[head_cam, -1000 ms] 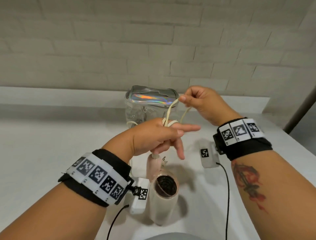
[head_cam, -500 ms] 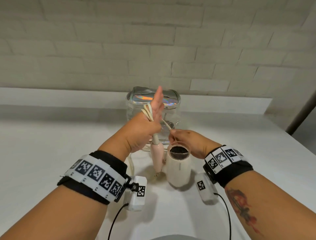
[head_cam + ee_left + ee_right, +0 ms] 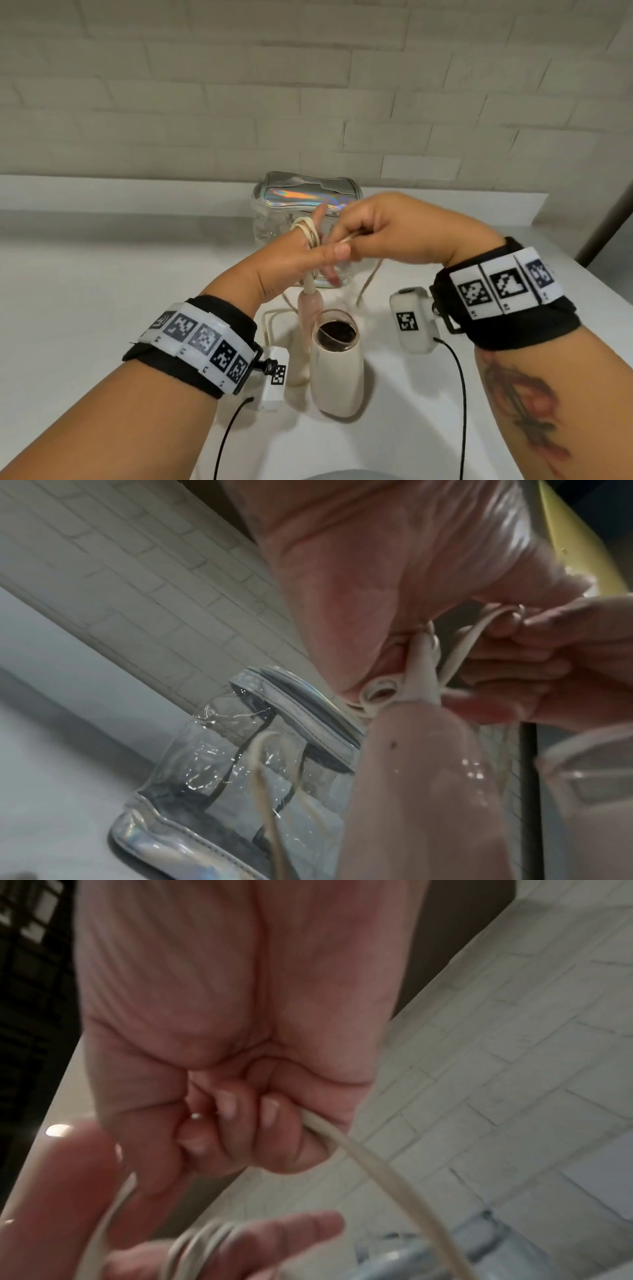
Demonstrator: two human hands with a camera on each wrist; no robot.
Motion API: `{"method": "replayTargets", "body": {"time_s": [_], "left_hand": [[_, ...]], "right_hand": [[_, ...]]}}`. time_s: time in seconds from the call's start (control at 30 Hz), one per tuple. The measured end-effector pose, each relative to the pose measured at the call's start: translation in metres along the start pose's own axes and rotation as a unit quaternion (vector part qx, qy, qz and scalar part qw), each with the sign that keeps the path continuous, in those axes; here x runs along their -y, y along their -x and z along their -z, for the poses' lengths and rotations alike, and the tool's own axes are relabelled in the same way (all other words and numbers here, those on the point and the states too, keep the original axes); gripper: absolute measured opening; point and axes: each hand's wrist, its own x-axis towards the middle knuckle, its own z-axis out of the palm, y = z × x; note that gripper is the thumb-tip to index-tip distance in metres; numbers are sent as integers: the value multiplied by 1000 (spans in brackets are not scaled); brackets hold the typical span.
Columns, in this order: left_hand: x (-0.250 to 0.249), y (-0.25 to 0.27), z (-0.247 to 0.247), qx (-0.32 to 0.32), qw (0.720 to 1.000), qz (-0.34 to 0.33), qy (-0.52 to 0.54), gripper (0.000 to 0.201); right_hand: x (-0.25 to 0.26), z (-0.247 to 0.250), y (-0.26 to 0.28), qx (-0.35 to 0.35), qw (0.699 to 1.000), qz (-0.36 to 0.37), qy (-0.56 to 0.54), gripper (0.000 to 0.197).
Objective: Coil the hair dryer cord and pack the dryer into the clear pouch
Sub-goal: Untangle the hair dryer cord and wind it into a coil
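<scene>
A cream hair dryer [image 3: 337,370] stands mouth-up on the white counter, its pink handle [image 3: 310,305] folded up beside it. The cream cord [image 3: 305,229] runs up from the handle and loops several times round the fingers of my left hand [image 3: 323,240], which holds it just above the handle. My right hand [image 3: 356,236] is a fist right beside the left, pinching the free length of cord [image 3: 377,1177], which trails down toward the counter. The clear pouch [image 3: 305,202] with a holographic top stands just behind both hands, its top closed. From the left wrist, the handle [image 3: 421,777] hangs before the pouch [image 3: 240,764].
The white counter [image 3: 102,308] runs to a low ledge and a pale brick wall [image 3: 308,85] behind the pouch. A slack loop of cord [image 3: 270,325] lies left of the dryer. Wrist cameras [image 3: 414,318] with black cables [image 3: 459,394] hang under both wrists.
My right hand came down beside the dryer's mouth, then rose again with the cord to the left hand's fingers. More loops sit on the left hand. The dryer now stands upright.
</scene>
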Motion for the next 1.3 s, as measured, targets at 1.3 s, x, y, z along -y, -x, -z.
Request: {"method": "replayTargets", "body": {"time_s": [1.3], "left_hand": [[-8,3,-16,48,996,35,-69,55]], "right_hand": [[-2,31,1,-110,993,-13,-37,10]]}}
